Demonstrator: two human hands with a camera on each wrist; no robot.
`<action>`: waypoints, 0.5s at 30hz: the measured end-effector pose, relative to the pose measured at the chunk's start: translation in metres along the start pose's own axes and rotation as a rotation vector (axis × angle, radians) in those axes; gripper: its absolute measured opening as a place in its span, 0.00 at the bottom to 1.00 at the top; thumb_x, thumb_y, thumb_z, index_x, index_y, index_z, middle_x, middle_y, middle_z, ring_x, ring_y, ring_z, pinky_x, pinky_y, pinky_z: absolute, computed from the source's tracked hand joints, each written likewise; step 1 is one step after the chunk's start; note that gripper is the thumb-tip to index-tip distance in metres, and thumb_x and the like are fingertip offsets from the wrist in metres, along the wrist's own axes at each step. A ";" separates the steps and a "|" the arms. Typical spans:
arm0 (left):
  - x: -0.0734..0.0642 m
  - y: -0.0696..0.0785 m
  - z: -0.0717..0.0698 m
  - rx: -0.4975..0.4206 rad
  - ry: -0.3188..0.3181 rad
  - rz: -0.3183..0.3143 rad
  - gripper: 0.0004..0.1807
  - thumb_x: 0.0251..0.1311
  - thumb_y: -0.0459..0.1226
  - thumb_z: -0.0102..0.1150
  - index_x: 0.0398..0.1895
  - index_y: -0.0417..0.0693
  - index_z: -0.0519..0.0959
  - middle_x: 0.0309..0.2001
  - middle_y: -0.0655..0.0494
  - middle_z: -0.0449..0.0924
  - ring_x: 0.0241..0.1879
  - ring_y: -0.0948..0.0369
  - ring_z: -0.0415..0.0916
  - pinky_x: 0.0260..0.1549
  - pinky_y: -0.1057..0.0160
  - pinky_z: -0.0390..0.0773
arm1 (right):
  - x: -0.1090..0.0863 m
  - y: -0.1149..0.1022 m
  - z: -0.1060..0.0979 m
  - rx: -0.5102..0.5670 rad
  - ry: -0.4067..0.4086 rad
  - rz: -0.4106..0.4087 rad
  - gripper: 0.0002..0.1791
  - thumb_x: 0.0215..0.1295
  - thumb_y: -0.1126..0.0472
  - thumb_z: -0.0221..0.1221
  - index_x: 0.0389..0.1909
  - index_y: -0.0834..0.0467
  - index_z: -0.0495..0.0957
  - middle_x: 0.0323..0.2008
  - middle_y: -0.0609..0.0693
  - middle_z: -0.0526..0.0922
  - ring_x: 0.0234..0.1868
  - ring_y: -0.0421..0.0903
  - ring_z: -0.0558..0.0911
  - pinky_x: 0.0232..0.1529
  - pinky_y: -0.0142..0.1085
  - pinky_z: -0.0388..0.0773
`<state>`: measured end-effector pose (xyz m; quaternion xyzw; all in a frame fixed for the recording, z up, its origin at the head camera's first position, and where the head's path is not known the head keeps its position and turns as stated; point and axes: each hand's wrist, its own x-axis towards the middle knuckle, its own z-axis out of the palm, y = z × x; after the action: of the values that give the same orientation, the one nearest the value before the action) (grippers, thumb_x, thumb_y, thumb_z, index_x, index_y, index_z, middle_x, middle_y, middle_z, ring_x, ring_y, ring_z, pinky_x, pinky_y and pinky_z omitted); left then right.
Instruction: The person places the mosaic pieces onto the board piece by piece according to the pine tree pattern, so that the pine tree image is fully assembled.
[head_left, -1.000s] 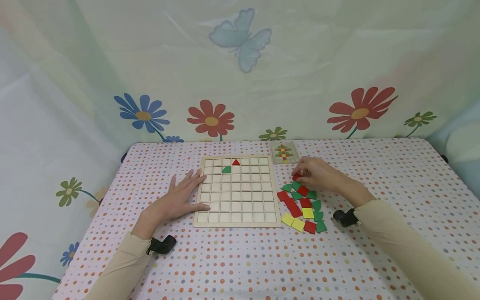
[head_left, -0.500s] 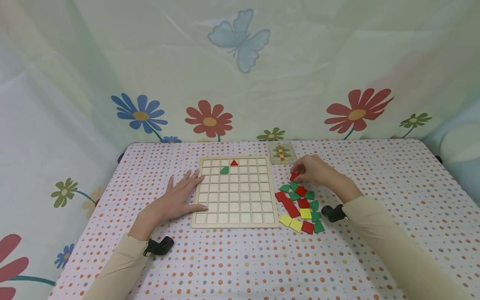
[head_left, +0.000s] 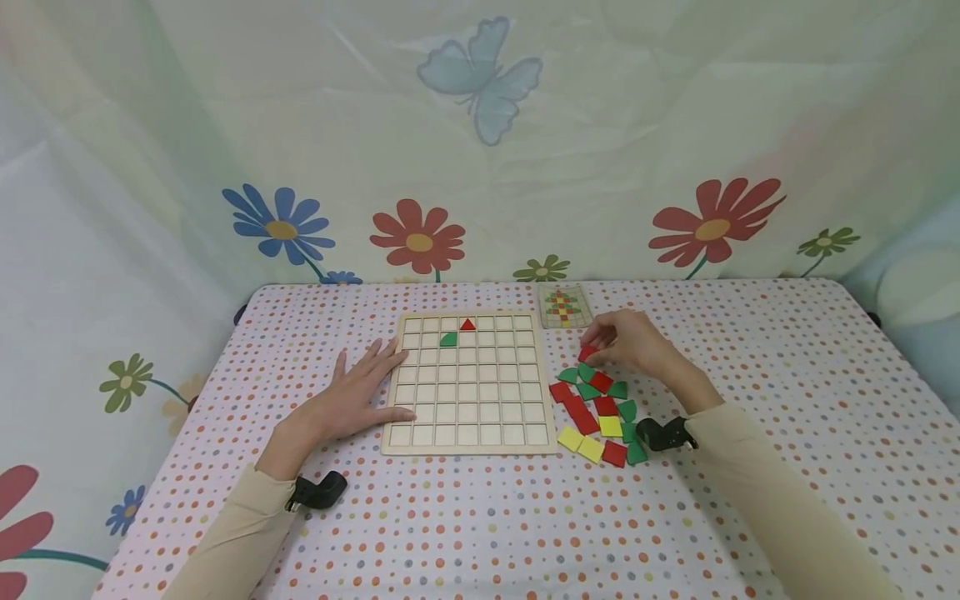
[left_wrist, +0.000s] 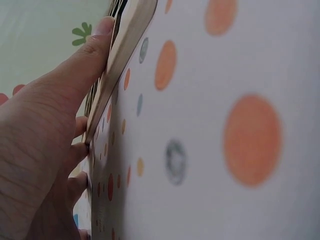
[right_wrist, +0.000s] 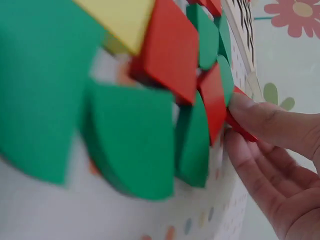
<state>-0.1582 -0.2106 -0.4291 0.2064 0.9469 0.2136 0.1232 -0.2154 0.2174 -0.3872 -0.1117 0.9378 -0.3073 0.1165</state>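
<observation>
My left hand (head_left: 348, 400) rests with spread fingers along the left edge of a pale wooden grid board (head_left: 480, 450). In the left wrist view the thumb (left_wrist: 92, 55) lies over the board's rim. On the board sit a red triangle (head_left: 468, 325) in the top row and a green quarter-circle (head_left: 448, 339) one row below, to its left. Right of the board, my right hand (head_left: 630, 340) pinches a red tile (head_left: 588, 354) between thumb and fingers at the far end of a group of loose pieces. The right wrist view shows this red tile (right_wrist: 241, 125) partly hidden by the thumb.
Several loose red tiles (head_left: 580, 414), yellow squares (head_left: 570, 438) and green quarter-circles (head_left: 627, 410) lie beside the board. A small pattern card (head_left: 577, 317) sits behind them, near the right hand. A flowered backdrop (head_left: 600, 167) hangs at the table's far edge.
My right forearm and wrist have shifted slightly left toward the loose pieces, while the fingers stay at the red tile. The left hand has not moved on the board.
</observation>
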 end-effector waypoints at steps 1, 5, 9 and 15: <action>0.000 0.000 0.000 0.000 0.001 0.001 0.55 0.63 0.66 0.64 0.85 0.53 0.53 0.86 0.52 0.40 0.84 0.48 0.34 0.75 0.32 0.24 | -0.001 0.001 0.002 -0.008 0.020 -0.019 0.11 0.59 0.72 0.74 0.42 0.66 0.85 0.38 0.57 0.86 0.39 0.52 0.81 0.45 0.43 0.82; 0.000 0.000 0.000 0.000 0.000 0.000 0.55 0.63 0.66 0.64 0.85 0.53 0.53 0.86 0.52 0.40 0.84 0.48 0.34 0.75 0.32 0.24 | -0.005 0.001 0.006 -0.024 0.073 -0.085 0.10 0.59 0.74 0.73 0.41 0.65 0.86 0.37 0.56 0.86 0.40 0.54 0.81 0.45 0.45 0.82; 0.000 0.000 0.000 0.001 -0.002 -0.002 0.55 0.63 0.66 0.64 0.85 0.53 0.53 0.86 0.52 0.40 0.84 0.48 0.34 0.75 0.32 0.23 | -0.003 -0.005 0.003 -0.022 0.112 -0.147 0.09 0.59 0.75 0.72 0.39 0.66 0.86 0.35 0.56 0.86 0.39 0.53 0.82 0.45 0.47 0.83; 0.001 0.000 0.000 0.001 -0.001 0.001 0.55 0.63 0.66 0.64 0.85 0.53 0.53 0.86 0.52 0.40 0.84 0.48 0.33 0.75 0.33 0.23 | 0.020 -0.038 0.011 0.033 0.120 -0.260 0.08 0.58 0.74 0.73 0.38 0.66 0.86 0.37 0.58 0.87 0.40 0.55 0.84 0.49 0.51 0.85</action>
<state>-0.1587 -0.2105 -0.4298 0.2068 0.9469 0.2129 0.1233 -0.2259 0.1762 -0.3764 -0.2118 0.9156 -0.3411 0.0212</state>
